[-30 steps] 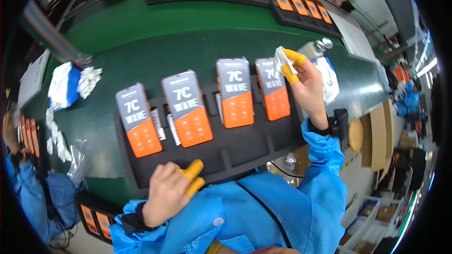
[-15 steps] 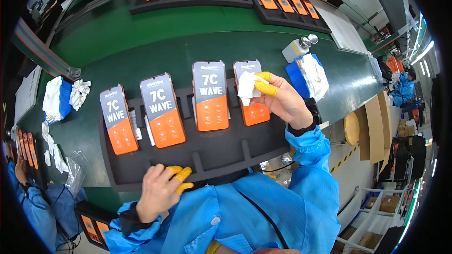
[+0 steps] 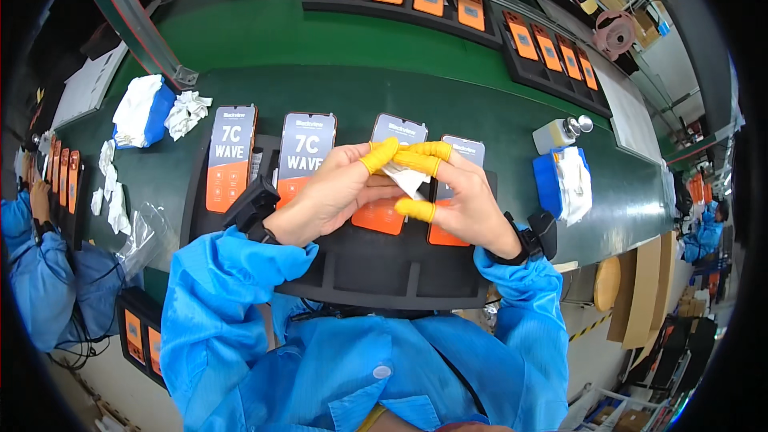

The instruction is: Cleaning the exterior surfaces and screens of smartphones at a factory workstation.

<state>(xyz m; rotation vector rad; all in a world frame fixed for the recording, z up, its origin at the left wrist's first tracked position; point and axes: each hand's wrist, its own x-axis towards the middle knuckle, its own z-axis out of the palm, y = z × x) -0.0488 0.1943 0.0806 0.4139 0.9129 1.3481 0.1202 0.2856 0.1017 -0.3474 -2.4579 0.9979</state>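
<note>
A small white cloth (image 3: 410, 182) is pinched between my two hands, over the third phone (image 3: 400, 126) from the left. My left hand (image 3: 332, 190), with a yellow finger cot on its index fingertip, has its fingers closed at the cloth's upper left. From the right, my right hand (image 3: 462, 196), in several yellow finger cots, grips the cloth's other side. Four-slot rows of a black foam tray (image 3: 368, 272) hold the phones, including one at far left (image 3: 228, 162), a second (image 3: 307, 138) and the rightmost (image 3: 469, 149). Grey-and-orange printed films face up; my hands partly cover three phones.
Blue boxes of white cloths stand left (image 3: 162, 116) and right (image 3: 549, 184). A pump bottle (image 3: 554, 138) is behind the right box. Crumpled cloths (image 3: 189, 112) and a clear plastic bag (image 3: 148, 236) lie left. Farther back, black trays (image 3: 400, 16) carry orange phones. A co-worker's blue sleeve (image 3: 36, 240) shows left.
My left hand has risen from the tray's near edge to the cloth. My right hand has drawn the cloth leftward off the rightmost phone. The whole view has shifted.
</note>
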